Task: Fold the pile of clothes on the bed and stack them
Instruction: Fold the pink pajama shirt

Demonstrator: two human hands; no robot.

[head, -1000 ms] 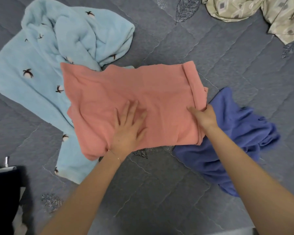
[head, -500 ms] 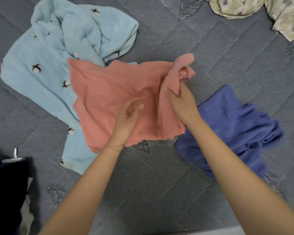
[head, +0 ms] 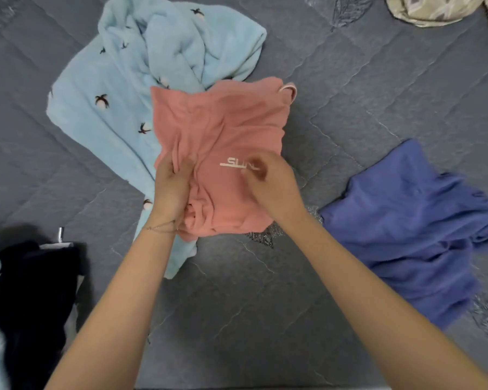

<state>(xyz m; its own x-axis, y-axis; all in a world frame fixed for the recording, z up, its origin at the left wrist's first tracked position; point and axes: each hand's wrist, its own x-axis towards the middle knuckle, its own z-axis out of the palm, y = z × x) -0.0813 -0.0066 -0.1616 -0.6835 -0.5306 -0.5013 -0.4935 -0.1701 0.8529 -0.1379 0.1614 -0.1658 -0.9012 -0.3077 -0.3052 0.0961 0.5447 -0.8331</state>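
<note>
A salmon-pink shirt (head: 226, 128) lies folded over itself in the middle of the grey quilted bed (head: 350, 108), white lettering facing up. My left hand (head: 171, 187) grips a bunched fold at its near left edge. My right hand (head: 271, 181) pinches the fabric beside the lettering, partly covering it. A light blue fleece garment (head: 141, 66) with small dark motifs lies crumpled under and left of the pink shirt. A blue-purple garment (head: 412, 226) lies rumpled to the right.
A dark folded garment (head: 34, 282) sits at the near left edge, with pale blue fabric beside it. A beige patterned cloth (head: 428, 9) lies at the far right corner. Bare quilt stretches in front of me between my arms.
My right hand carried the pink shirt's right side over to the left, halving its width and showing the lettering. My left hand went from lying flat on it to gripping its near left edge.
</note>
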